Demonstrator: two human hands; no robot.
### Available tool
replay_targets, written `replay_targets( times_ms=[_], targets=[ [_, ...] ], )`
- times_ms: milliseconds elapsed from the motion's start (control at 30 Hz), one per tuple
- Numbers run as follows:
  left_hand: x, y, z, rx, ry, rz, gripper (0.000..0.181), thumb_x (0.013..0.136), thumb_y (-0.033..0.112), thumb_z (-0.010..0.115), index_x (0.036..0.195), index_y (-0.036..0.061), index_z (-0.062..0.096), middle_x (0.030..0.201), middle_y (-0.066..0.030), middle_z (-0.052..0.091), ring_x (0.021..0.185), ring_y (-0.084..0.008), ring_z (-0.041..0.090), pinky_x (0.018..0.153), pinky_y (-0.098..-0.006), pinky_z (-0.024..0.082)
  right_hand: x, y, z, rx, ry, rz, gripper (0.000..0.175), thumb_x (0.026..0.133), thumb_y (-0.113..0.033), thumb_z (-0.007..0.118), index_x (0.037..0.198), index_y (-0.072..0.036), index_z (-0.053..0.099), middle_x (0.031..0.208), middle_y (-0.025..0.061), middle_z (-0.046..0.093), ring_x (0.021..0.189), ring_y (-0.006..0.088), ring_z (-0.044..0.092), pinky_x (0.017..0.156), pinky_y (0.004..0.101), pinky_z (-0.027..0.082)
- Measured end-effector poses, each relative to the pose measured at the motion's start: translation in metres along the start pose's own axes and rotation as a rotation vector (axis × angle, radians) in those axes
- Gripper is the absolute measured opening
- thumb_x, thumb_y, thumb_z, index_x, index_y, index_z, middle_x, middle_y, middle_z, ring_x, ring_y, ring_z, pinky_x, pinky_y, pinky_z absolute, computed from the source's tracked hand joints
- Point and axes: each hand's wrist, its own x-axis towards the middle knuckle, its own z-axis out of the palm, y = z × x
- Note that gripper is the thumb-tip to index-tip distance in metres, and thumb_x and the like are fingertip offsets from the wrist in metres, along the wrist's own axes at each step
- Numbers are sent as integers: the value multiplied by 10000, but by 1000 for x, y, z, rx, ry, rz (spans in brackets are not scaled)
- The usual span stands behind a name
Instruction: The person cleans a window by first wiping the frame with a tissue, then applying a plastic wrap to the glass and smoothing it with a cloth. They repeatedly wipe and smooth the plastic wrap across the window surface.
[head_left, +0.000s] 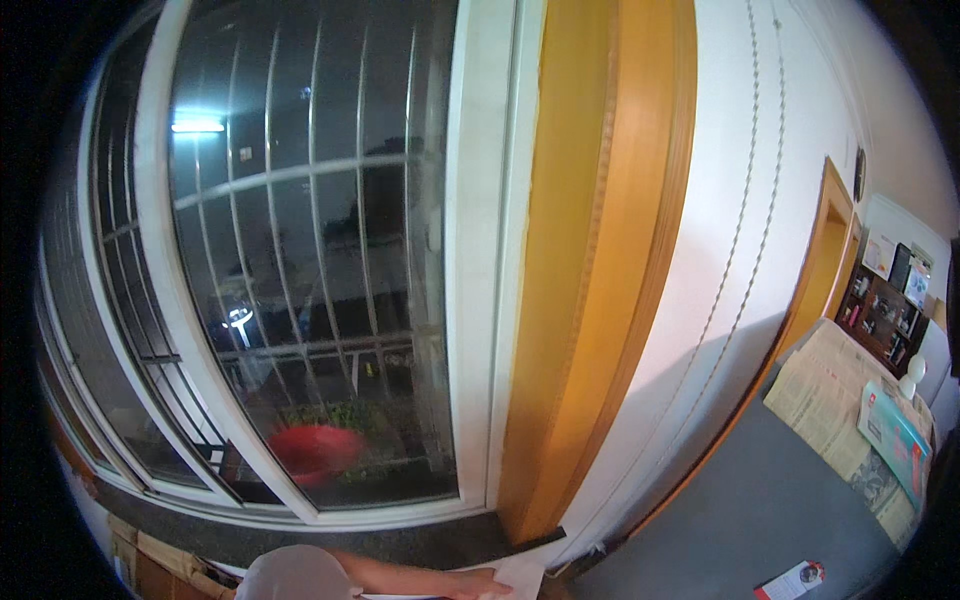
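Observation:
At the bottom edge of the head view, my left hand lies against a white sheet that looks like paper. The picture's lower rim cuts off the fingers, so whether they grip the sheet or only rest on it is unclear. A bare forearm runs leftward from the hand to a light grey sleeve. My right hand is out of view.
Ahead is a sliding window with metal bars and a red basin beyond it. A dark sill runs below. Cardboard stands lower left. On the right, a grey tabletop bears newspaper, a teal booklet and a card.

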Motion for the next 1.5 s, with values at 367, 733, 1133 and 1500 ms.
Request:
replay_targets(
  times_ms=[367, 733, 1133, 1500],
  targets=[
    [-8, 113, 19, -930, 96, 290, 251, 933, 197, 570, 1125, 66, 663, 1098, -74, 666, 982, -200, 624, 822, -348, 516, 27, -83, -5, -169, 6, -548, 701, 897, -195, 608, 1466, -10, 242, 1538, 195, 190, 1408, 381, 194, 1139, 477, 196],
    [-153, 213, 14, -893, 274, 963, 691, 968, 554, 328, 1441, 51, 349, 1474, -97, 372, 1369, -224, 331, 1127, -411, 246, 114, -251, 52, 1018, -189, 157, 333, 974, -317, 498, 1131, -27, 544, 915, 68, 605, 802, 215, 614, 720, 342, 526],
    [-256, 187, 39, -743, 600, 1095, 820, 943, 638, 283, 1512, 58, 178, 1573, -153, 160, 1460, -273, 127, 1168, -482, 102, 314, -728, 61, 41, 834, -1524, 417, 988, -203, 444, 1371, -39, 458, 1465, 299, 291, 1388, 416, 248, 1154, 480, 173],
    [-259, 150, 10, -793, 579, 1036, 824, 925, 656, 285, 1515, 87, 191, 1572, -142, 179, 1456, -265, 154, 1159, -482, 137, 310, -581, 130, -294, 614, -1261, 600, 973, -296, 466, 1429, 61, 308, 1525, 279, 178, 1431, 397, 160, 1166, 483, 144]
  ],
)
